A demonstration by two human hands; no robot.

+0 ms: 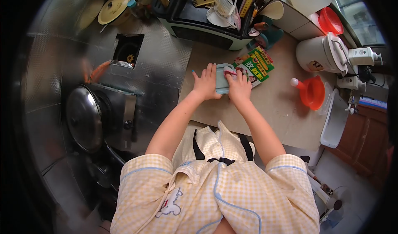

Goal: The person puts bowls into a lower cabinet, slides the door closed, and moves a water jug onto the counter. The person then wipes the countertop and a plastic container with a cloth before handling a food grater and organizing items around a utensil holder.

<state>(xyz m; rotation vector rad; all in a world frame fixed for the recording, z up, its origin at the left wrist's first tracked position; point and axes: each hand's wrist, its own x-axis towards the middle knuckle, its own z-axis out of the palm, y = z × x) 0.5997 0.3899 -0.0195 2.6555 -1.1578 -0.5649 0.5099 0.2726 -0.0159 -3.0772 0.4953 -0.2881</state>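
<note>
A light blue-green shallow plastic tray or lid point(222, 83) lies on the counter in front of me. My left hand point(204, 84) rests along its left side, fingers stretched and spread, with the thumb at the near edge. My right hand point(240, 87) is closed over a small pink-and-whitish cloth point(229, 71) on the right part of the tray. Much of that cloth is hidden under the fingers. Just beyond the right hand, a green printed packet point(256, 68) lies partly over another packet.
On the left stand a stove with a lidded pan point(84, 118) and its protruding handle. A cluttered black-topped cabinet point(199, 31) is behind. To the right are a red-orange ladle-like scoop point(311, 93), a white lidded bucket point(317, 54) and a white basin point(335, 120).
</note>
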